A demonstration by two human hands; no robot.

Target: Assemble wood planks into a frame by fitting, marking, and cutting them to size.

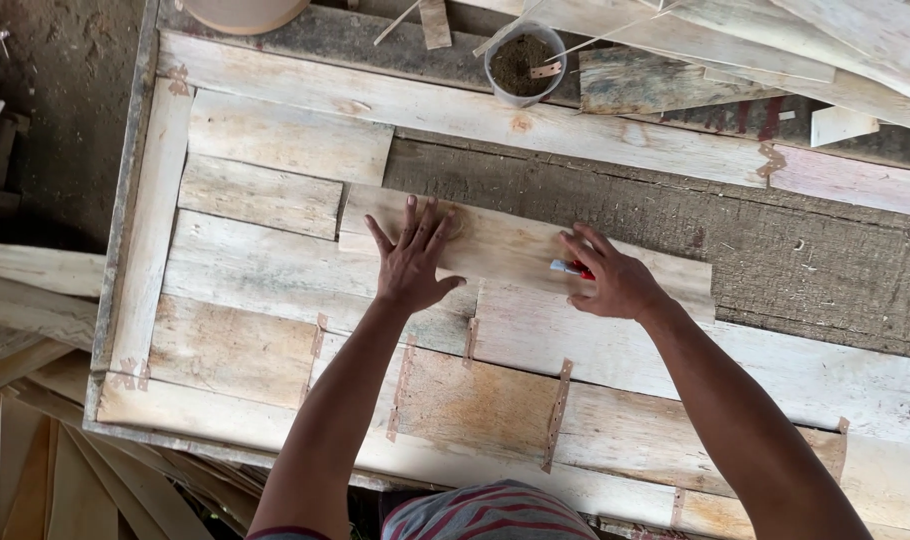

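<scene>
Pale veneer strip pinned flat on the worktop.
Left hand presses open-palmed, steadying it; right hand closed around a red-blue marker.

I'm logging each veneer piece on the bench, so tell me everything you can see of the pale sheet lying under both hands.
The veneer sheet is a thin, pale strip of wood with a rough grain and a brownish knot mark near its left end. It lies flat and slightly slanted on other sheets, partly over the dark bare patch of the bench. The left hand presses on its left part with fingers spread; the right hand rests on its right part, gripping a small red and blue tool.
</scene>
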